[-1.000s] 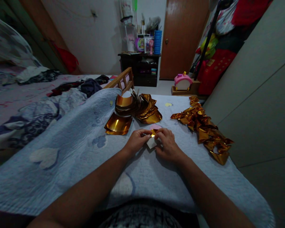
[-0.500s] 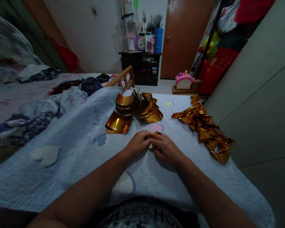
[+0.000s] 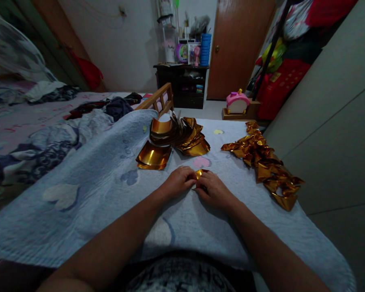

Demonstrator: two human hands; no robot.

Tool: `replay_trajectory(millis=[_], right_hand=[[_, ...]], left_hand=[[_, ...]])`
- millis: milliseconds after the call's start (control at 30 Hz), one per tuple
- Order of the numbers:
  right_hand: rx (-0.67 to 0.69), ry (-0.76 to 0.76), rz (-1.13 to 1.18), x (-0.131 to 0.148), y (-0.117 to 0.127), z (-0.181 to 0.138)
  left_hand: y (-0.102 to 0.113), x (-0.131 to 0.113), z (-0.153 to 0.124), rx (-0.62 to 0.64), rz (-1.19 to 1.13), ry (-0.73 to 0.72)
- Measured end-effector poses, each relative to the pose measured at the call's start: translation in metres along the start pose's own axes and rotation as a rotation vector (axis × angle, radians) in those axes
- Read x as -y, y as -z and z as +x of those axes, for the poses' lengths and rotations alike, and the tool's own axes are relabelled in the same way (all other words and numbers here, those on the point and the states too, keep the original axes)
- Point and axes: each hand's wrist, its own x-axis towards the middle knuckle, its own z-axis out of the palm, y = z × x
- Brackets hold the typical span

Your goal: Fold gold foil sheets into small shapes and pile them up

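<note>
My left hand [image 3: 179, 181] and my right hand [image 3: 212, 187] meet on a light blue quilt [image 3: 109, 190], fingers pinched on a small folded piece of gold foil paper [image 3: 198, 173]. Most of the piece is hidden under the fingers. Just beyond the hands lies a stack of curled gold foil sheets [image 3: 173, 140]. To the right, a row of folded gold paper pieces [image 3: 263, 162] runs along the quilt's edge.
A bed with crumpled bedding and clothes [image 3: 48, 121] lies to the left, with a wooden rail [image 3: 156, 101] at its end. A grey wall panel [image 3: 331, 121] stands close on the right. Farther off are a dark cabinet [image 3: 182, 87], a door [image 3: 237, 44] and a pink toy [image 3: 236, 102].
One second ago a white side of the paper showed between my hands. Now it is folded down and only a gold tip shows, with both hands pressed closer together.
</note>
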Motion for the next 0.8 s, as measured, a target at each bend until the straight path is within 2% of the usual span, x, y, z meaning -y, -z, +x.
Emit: replay_trajectory(millis=[133, 400, 800], right_hand=[[-0.025, -0.086, -0.026, 0.000, -0.001, 0.001], [-0.022, -0.183, -0.085, -0.004, -0.009, 0.004], [-0.061, -0.226, -0.106, -0.002, -0.010, 0.007]], left_hand=[[0.006, 0.001, -0.001, 0.056, -0.037, -0.032], [0.009, 0.003, -0.002, 0.085, -0.023, -0.057], [0.009, 0.006, -0.002, 0.099, -0.036, -0.075]])
